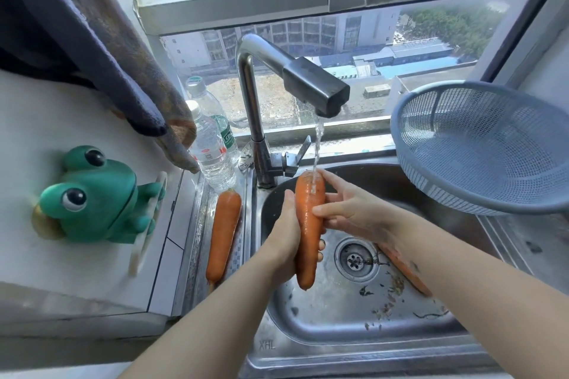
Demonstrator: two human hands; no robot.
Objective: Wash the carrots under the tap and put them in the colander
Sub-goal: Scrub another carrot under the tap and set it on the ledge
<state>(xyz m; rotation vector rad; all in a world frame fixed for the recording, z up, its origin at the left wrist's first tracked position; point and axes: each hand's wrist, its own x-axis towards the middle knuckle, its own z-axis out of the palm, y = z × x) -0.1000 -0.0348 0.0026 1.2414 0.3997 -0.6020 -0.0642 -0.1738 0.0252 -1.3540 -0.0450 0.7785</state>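
A green frog holder (92, 194) is seen fixed to the white tiled surface at the far left, and a dark cloth (123, 71) is hung above it. Two clear water bottles (212, 151) are stood in the corner by the window, just left of the tap (261, 120). A first carrot (223, 234) is laid lengthwise on the sink's left ledge, just below the bottles. The left hand (286, 243) is wrapped round the lower half of a second carrot (308, 224), which is held nearly upright over the sink (323, 326). Its thick end is struck by the water stream (317, 148) from the tap. The right hand (348, 209) is closed on the upper half of the same carrot, with the thumb laid across the front and the fingers behind the top. A third carrot (403, 268) is found on the sink floor right of the drain (357, 260), partly hidden by the right forearm. Bits of peel are scattered over the sink floor. The blue-grey colander (480, 157) is propped tilted by the sink's far right corner, apart from all three carrots.
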